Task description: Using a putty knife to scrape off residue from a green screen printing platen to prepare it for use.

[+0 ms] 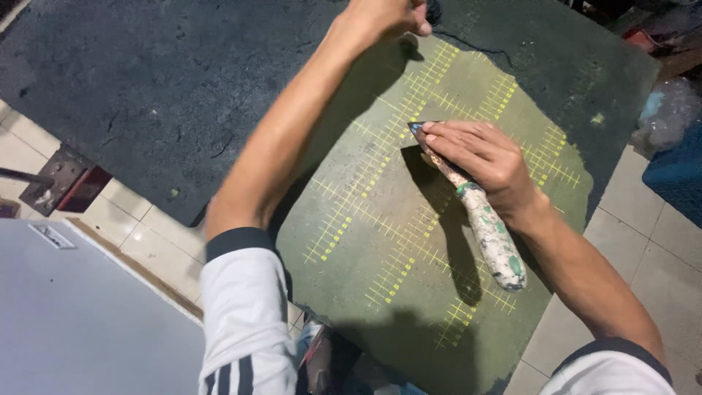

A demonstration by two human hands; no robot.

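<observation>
My right hand (482, 157) grips a trowel-like scraper (491, 238) with a paint-spattered white handle, its dark blade tip (417, 130) pressed against a green cutting mat (395, 249) printed with yellow grid marks. The handle sticks out behind my wrist toward me. My left hand (384, 16) reaches far forward to the mat's top edge, fingers closed near a small dark object that the frame edge mostly cuts off. Both forearms are bare, with white sleeves pushed up.
The mat lies on a dark, cracked rubber sheet (146, 88) over a pale tiled floor (643, 241). A grey flat panel (80, 314) sits at lower left, a rusty metal bracket (62, 175) at left, and clutter with a blue item (676, 175) at right.
</observation>
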